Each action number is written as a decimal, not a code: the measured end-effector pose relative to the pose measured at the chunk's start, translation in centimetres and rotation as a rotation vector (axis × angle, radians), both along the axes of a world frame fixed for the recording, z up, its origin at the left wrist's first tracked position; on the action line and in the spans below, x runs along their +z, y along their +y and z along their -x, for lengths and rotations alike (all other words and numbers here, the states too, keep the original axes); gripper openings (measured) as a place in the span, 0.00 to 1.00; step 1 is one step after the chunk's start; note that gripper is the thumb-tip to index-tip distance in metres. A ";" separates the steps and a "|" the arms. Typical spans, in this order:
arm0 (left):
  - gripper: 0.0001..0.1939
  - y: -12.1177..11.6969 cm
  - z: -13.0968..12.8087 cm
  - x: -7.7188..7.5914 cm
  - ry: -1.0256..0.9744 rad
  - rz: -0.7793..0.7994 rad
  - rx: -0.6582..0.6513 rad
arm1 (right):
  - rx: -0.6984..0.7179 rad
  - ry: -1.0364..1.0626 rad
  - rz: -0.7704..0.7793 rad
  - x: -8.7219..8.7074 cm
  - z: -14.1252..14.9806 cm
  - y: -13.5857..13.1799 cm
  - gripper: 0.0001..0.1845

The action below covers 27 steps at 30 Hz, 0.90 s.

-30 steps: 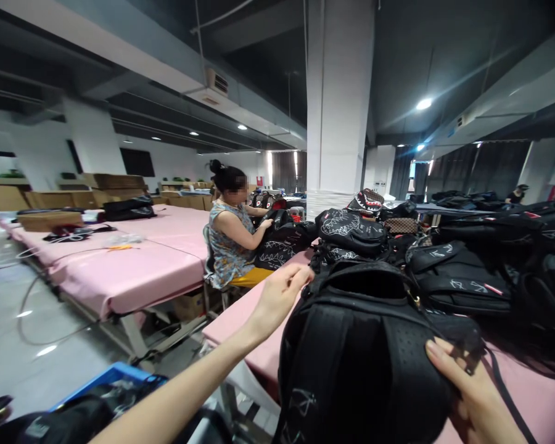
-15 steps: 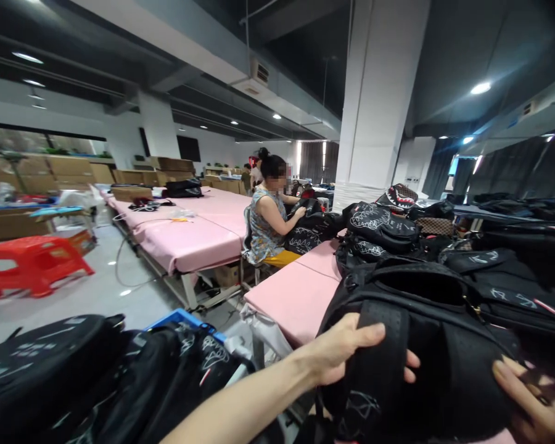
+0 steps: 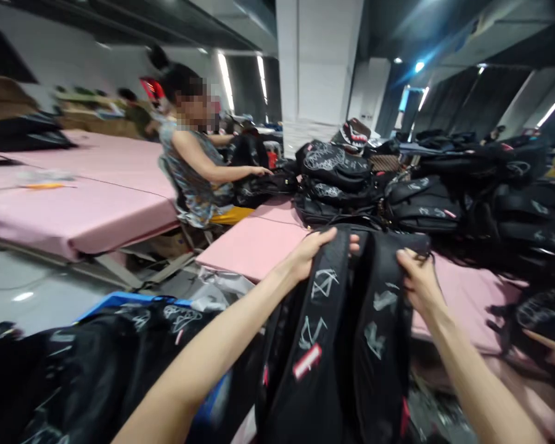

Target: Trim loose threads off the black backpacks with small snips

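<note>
A black backpack [image 3: 346,345] with white scribble marks and a red-edged white label hangs in front of me, its shoulder straps facing me. My left hand [image 3: 321,250] grips the top of the left strap, the fingertips showing past its edge. Around the upper part of the other strap, my right hand [image 3: 416,274] is closed, thumb on the near side. The backpack's lower end runs out of the picture. Just beyond it is the edge of a pink-covered table [image 3: 259,240].
Black backpacks [image 3: 333,166] are piled on the table ahead, more [image 3: 420,203] to the right. A blue crate [image 3: 120,300] of backpacks stands low at left. A co-worker [image 3: 194,148] sits across the table. Another person's hand [image 3: 550,348] shows at the right edge.
My left hand went from free beside the backpack to gripping its left strap. The backpack was lifted and turned, so the marked straps now face me. The view swung left, then back right.
</note>
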<state>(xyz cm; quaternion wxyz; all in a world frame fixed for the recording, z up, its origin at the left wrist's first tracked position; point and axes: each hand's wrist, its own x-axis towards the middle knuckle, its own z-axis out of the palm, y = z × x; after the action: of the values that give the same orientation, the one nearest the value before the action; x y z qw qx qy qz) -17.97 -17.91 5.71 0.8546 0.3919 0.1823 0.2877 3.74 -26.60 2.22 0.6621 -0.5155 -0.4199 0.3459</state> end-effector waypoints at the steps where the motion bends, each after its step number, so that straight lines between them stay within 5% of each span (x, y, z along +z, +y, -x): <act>1: 0.22 1.7 -0.9 -2.6 0.022 0.079 0.032 | 0.021 0.035 0.054 -1.8 0.1 0.6 0.21; 3: 0.28 3.7 -1.9 -7.9 0.072 0.209 0.052 | 0.081 0.094 0.197 -6.1 0.4 1.7 0.25; 6: 0.31 3.3 -1.8 -14.5 0.122 0.293 0.092 | 0.101 0.104 0.364 -12.3 0.8 2.3 0.27; 10: 0.32 0.3 -0.6 -19.2 0.194 0.380 0.121 | 0.104 0.100 0.444 -16.3 0.4 2.2 0.24; 18: 0.36 -0.1 -0.6 -18.6 0.297 0.398 0.147 | 0.134 0.008 0.520 -16.6 -0.3 3.0 0.19; 21: 0.34 -1.2 0.3 -18.3 0.393 0.298 0.165 | -0.002 -0.288 0.484 -15.4 -0.9 2.5 0.15; 24: 0.26 -2.7 1.8 -18.1 0.449 0.117 0.214 | -0.194 -0.720 0.445 -13.5 -1.0 1.3 0.25; 27: 0.26 -3.8 2.9 -17.9 0.444 0.054 0.218 | -0.107 -0.775 0.402 -12.1 0.6 0.1 0.24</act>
<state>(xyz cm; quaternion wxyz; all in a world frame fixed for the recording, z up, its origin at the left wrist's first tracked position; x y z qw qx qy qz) -20.87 -21.76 -12.22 0.7677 0.4006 0.4144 0.2801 3.17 -26.50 -9.90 0.3589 -0.7469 -0.5343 0.1670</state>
